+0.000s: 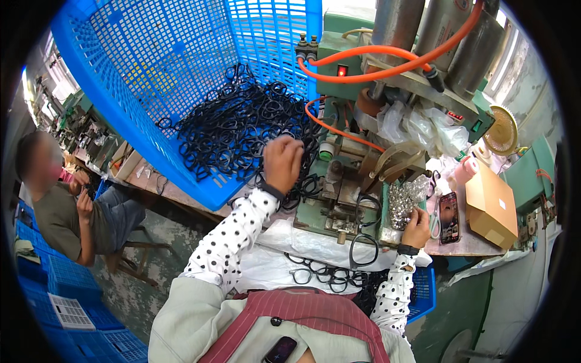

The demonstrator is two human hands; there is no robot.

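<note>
My left hand (283, 163), fingers curled together, is at the near edge of a pile of black eyeglass frames (242, 121) in a big tilted blue basket (139, 115). Whatever its fingers hold is hidden. My right hand (416, 228) pinches at the near right side of a tray of small shiny metal parts (400, 202); I cannot see what is between its fingertips. Between my hands, one black eyeglass frame (351, 249) hangs at the front of a green bench machine (315, 216). More glasses frames (321, 272) lie on white plastic sheeting near my lap.
Metal cylinders (396, 24) and orange air hoses (375, 78) rise over the machine. At the right are a phone (449, 218) and a cardboard box (489, 206). A smaller blue basket (428, 293) stands below the table. Another person (72, 206) sits at the left.
</note>
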